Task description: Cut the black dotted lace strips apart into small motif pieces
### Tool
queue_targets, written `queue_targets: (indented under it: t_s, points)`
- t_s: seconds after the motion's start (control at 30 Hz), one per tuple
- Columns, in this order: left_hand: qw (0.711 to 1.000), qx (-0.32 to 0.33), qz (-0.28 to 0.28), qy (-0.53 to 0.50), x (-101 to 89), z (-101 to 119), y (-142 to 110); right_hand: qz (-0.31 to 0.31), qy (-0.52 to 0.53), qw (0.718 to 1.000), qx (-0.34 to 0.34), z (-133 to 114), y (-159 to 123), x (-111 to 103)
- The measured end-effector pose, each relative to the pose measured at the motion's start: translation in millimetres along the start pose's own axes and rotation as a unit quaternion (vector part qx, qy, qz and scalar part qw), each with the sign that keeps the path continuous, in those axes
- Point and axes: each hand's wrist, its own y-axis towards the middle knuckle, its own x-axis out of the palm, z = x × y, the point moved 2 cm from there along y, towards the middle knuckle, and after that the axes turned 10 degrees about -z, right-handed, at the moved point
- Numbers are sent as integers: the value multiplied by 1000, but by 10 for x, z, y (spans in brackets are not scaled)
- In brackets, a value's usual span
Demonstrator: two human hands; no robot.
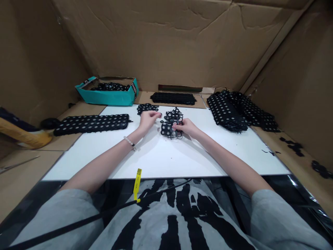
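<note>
My right hand [187,127] grips a small black sheet of linked rings [167,129] by its right edge, over the middle of the white board. Fingers and thumb close on it, and loose strands show along its edge. Just left of it, my left hand [148,121] holds its fingertips together in a pinch. Whatever is between them, if anything, is too small to make out. Behind the held sheet lies another black ringed piece [173,114]. A small heap of black rings [147,108] sits right behind my left hand.
A teal box [109,98] with black ringed pieces stands at the back left. A long ringed strip [93,124] lies left, a black stack [173,98] at the back, and piled sheets [227,111] right. Scissors [19,164] and a yellow bottle-like object [24,133] are far left. Cardboard walls surround the white board [166,163].
</note>
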Motion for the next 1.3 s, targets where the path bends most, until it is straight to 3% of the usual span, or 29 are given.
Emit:
queue_targets:
  t_s: [0.1, 0.23, 0.3, 0.4, 0.5, 0.63, 0.8, 0.9, 0.97, 1.1, 1.17, 1.3]
  points:
    - [990, 7, 99, 97, -267, -166, 125, 9, 5, 1000, 3, -12, -4, -14]
    - [947, 71, 100, 296, -333, -89, 80, 26, 27, 999, 2, -21, 12, -8]
    - [936, 125, 66, 322, -232, 92, -21, 31, 35, 999, -3, -25, 25, 0]
    - [925, 214, -66, 307, -25, 379, -190, 37, 51, 998, -8, -40, 30, 6]
    - [917, 251, -144, 275, 113, 503, -312, 18, 81, 996, -22, -57, 17, 12]
    - [949, 205, -130, 199, 200, 425, -336, -25, 81, 994, -69, -37, 14, 22]
    - [985, 76, -126, 89, 226, 257, -197, 20, 89, 995, -40, 39, 45, 12]
    - [998, 18, -42, 38, 58, 105, -49, 39, 59, 997, -34, 42, 54, -21]
    - [997, 7, 3, 76, -117, -12, 50, 48, 40, 997, -32, 40, 53, -52]
    - [964, 15, 21, 266, -450, -144, 177, 55, 52, 997, -12, 46, 38, -71]
    - [953, 18, 27, 302, -582, -129, 191, 48, 47, 998, -11, 37, 30, -47]
    - [947, -28, -29, 319, -739, -79, 177, 38, 37, 998, -14, 13, 20, 9]
